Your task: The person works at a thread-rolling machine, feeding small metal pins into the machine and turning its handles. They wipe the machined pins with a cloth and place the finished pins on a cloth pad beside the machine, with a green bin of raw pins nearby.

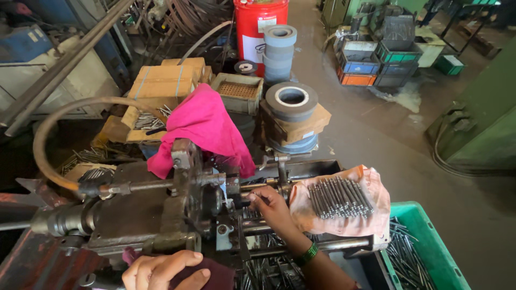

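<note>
Right hand: mine, reaching into the middle of the machine. Thumb and forefinger pinched on one thin metal rod, its tip pointing left toward the chuck. A green bangle sits on that wrist.

Left hand: mine, at the machine's near edge, fingers curled loosely over a dark red knob. I cannot tell whether it grips or only rests there.

Rods: a row of like rods lying side by side on a pale cloth, just right of my right hand, at the machine's right end.

Tray: under the machine, below my right wrist, full of loose rods.

Green crate: on the floor at the machine's right, also holding rods.

Pink rag: draped over the machine's far side, hanging toward the middle.

Hose: curving from the left end up and over toward the rag.

Grinding wheels: stacked beyond the rag, on brown card; a taller grey stack behind them.

Red drum: at the far back, beside the tall stack.

Cardboard boxes: left of the wheels, one open with rods inside.
</note>
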Demonstrator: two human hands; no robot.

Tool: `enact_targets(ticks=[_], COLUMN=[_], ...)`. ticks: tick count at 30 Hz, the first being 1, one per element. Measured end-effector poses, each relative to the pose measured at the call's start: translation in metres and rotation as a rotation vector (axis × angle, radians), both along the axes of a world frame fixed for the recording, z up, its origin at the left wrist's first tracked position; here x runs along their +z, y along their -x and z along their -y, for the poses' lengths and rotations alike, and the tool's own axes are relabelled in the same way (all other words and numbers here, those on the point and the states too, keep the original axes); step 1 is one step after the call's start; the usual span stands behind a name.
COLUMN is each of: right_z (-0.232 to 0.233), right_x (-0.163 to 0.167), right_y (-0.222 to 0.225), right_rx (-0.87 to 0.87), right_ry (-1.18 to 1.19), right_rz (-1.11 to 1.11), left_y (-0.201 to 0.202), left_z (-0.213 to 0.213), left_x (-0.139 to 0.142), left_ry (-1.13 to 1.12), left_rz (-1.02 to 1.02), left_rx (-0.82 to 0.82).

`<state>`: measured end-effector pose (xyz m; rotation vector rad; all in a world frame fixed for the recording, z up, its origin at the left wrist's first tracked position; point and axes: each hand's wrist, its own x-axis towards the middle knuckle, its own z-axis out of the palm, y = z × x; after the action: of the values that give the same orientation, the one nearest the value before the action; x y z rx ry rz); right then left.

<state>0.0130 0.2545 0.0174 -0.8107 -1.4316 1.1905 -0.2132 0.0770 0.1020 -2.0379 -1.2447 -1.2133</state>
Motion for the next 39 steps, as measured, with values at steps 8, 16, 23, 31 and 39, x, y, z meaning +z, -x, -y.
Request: enact_targets(ticks=[8, 16, 23, 31, 39], right_z=[0.003, 0.005, 0.001, 0.003, -0.002], right_x=[0.014, 0.010, -0.017, -0.028, -0.039], right_y=[0.002, 0.001, -0.005, -0.008, -0.008], right_rx=[0.042, 0.040, 0.045, 0.049, 0.075], right_ry=[0.041, 0.075, 0.080, 0.036, 0.175], right_rz=[-0.090, -0.045, 0.042, 0.073, -0.054], left_y=[-0.004, -0.017, -0.018, -0.006, 0.047], left_z=[-0.005, 0.002, 0.023, 0.041, -0.004], left_x=[0.005, 0.030, 0.074, 0.093, 0.075], left_ry=[-0.076, -0.086, 0.028, 0.027, 0.254], left_rz=[0.016, 0.078, 0.071, 1.070, 0.121], left_rx=[-0.017, -0.052, -0.224, -0.278, 0.545])
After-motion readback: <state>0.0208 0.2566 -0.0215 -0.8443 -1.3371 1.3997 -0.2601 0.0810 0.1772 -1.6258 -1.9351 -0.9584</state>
